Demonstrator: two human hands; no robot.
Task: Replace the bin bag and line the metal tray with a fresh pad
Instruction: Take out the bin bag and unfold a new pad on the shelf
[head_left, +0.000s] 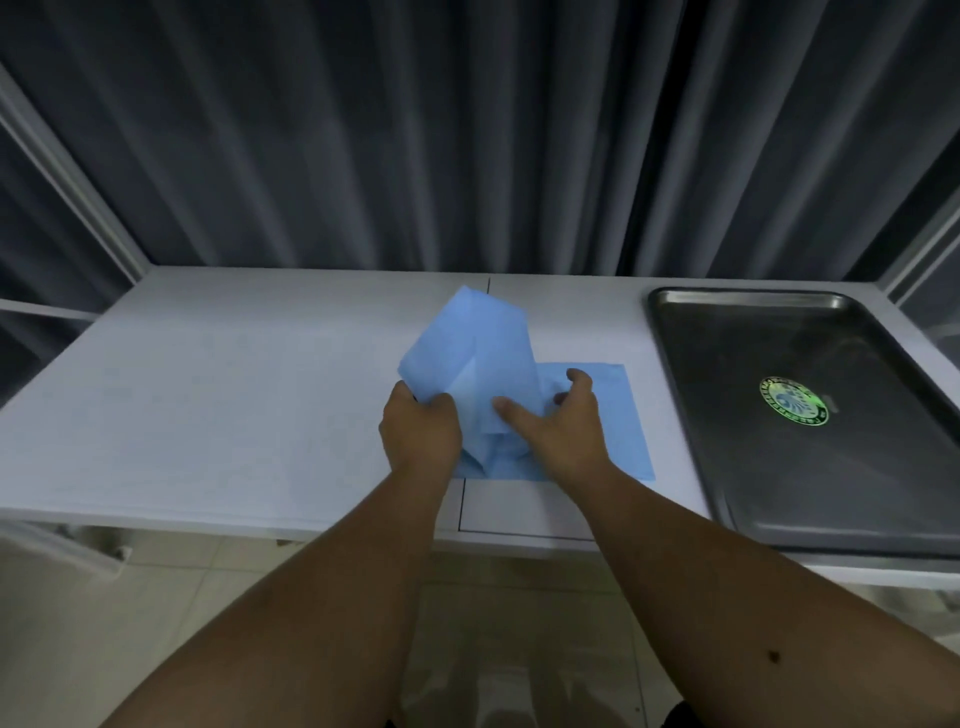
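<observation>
On the white surface, near its middle and close to the front edge, a light blue pad is being unfolded. One part of it lies flat on the surface, its right portion spread out toward the metal tray, from which it is kept apart by a strip of bare white. Another part is raised off the surface as a folded flap, tilted up and away toward the back.

The raised flap is gripped at its lower left corner by the left hand, whose fingers are curled round the edge of the sheet. The right hand is placed just beside it on the right: its thumb is pressed against the front of the raised flap, while its other fingers are curled behind, into the fold of the pad. Both forearms are stretched forward over the front edge of the surface.

The metal tray is seen at the right end of the same surface, lying flat and unlined, with a round green sticker fixed to its floor. Behind the surface a dark grey pleated curtain is hung across the whole width of the view. Pale floor tiles are visible below the front edge.
</observation>
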